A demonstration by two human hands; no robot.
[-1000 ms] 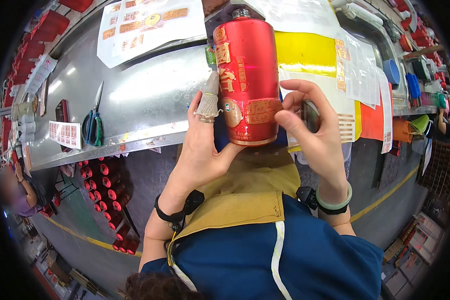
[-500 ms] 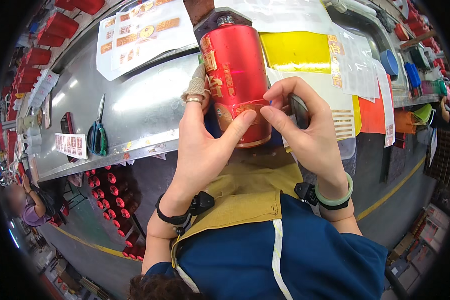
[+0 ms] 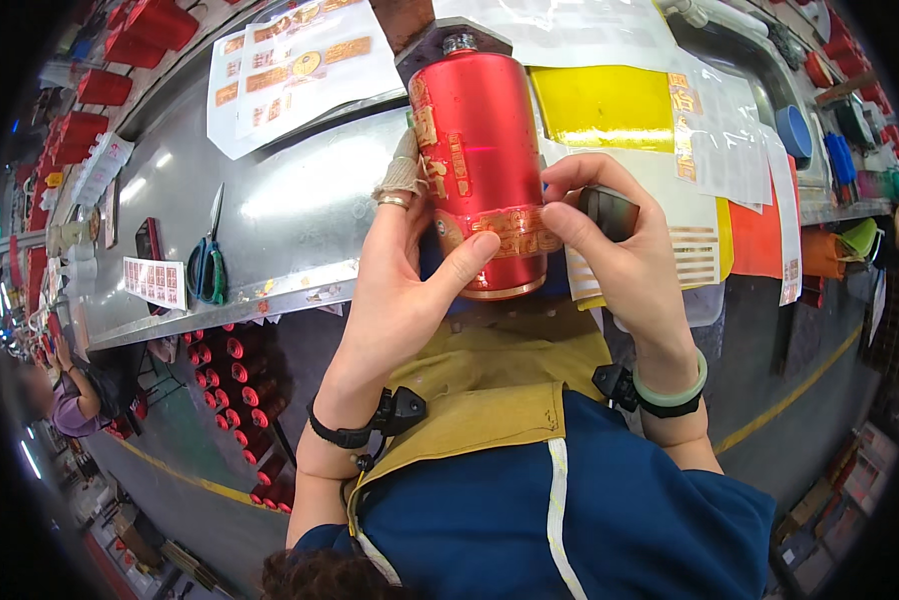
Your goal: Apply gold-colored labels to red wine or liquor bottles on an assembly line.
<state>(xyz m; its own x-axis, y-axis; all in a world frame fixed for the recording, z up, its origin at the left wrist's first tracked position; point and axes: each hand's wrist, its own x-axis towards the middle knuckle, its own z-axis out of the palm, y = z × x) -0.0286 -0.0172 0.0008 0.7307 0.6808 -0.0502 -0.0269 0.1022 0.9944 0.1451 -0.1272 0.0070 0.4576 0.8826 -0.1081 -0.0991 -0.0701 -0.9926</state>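
A red bottle (image 3: 480, 150) with gold labels is held up over the steel bench, its neck pointing away from me. My left hand (image 3: 410, 270) grips its left side, thumb pressed on a gold label band (image 3: 510, 232) near the base; one fingertip is wrapped in tape. My right hand (image 3: 620, 260) touches the same band from the right with thumb and forefinger, and holds a small dark block (image 3: 610, 212) against its palm.
Scissors with blue-green handles (image 3: 210, 262) lie on the steel bench (image 3: 280, 190) to the left. Label sheets (image 3: 300, 60) lie at the back, yellow and orange sheets (image 3: 610, 105) on the right. Red bottles (image 3: 230, 380) are stored below the bench. Another person (image 3: 70, 400) is at far left.
The bottle has shifted slightly left and upward. My left thumb has moved onto the lower label band, and my right fingers have come round to pinch the band's right end.
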